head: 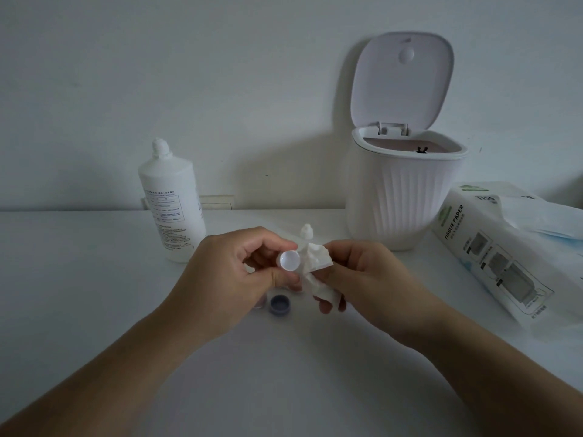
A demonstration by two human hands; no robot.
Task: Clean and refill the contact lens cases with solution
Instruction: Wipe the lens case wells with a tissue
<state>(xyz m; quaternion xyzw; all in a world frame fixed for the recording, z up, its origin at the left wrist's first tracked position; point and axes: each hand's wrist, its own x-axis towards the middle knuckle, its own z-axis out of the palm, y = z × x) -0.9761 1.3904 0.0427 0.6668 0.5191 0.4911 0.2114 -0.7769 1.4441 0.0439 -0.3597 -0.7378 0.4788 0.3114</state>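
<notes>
The left hand (233, 272) pinches a small white lens case (289, 260) between thumb and fingers above the table (94, 279), its open cup facing the camera; the right hand (362, 279) grips a crumpled tissue (315, 269), just beside the case and perhaps touching it; a grey-blue cap (279, 305) lies on the table under the hands; a solution bottle (172, 203) stands upright behind on the left; a white bin (403, 197), lid raised, stands behind on the right; a tissue pack (492, 257) lies further right.
</notes>
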